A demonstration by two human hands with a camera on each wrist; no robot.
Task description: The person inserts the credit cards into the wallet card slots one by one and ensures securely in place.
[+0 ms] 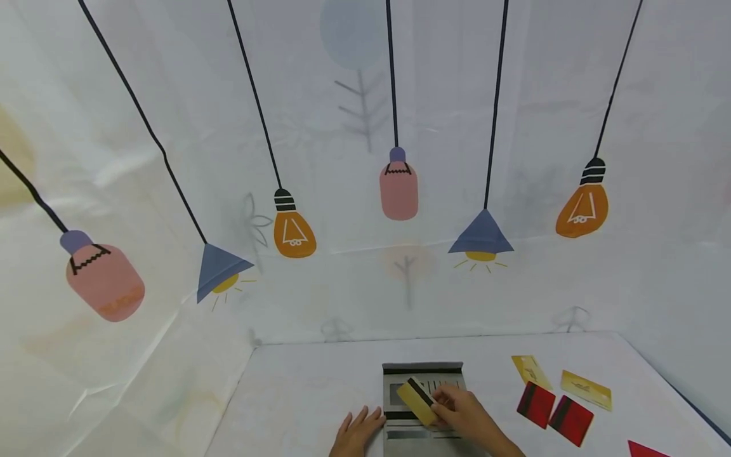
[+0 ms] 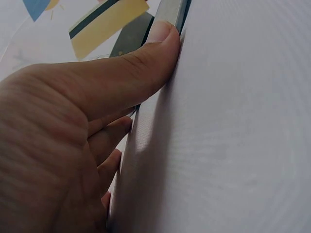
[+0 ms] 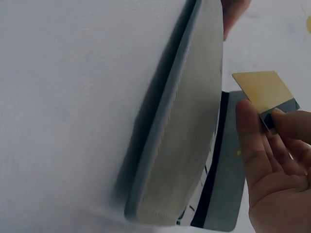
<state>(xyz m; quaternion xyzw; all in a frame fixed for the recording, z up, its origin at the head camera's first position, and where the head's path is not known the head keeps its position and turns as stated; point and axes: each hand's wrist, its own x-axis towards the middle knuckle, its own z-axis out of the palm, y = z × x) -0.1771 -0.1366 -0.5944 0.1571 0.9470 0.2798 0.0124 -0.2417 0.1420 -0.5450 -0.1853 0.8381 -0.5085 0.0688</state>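
Note:
A grey card wallet with black bands and printed-looking slots lies unfolded on the white table, seen from its edge in the right wrist view. Over it, my right hand pinches a gold card by its black-striped end. In the right wrist view thumb and fingers grip that card above the wallet's dark flap. My left hand rests on the table at the wallet's left side, fingers extended. Its thumb touches the wallet's edge in the left wrist view.
Right of the wallet lie two gold cards, one upper left and one further right. Two red cards with dark stripes are just below them. Another red piece shows at the bottom edge. A white sheet with printed lamps stands behind.

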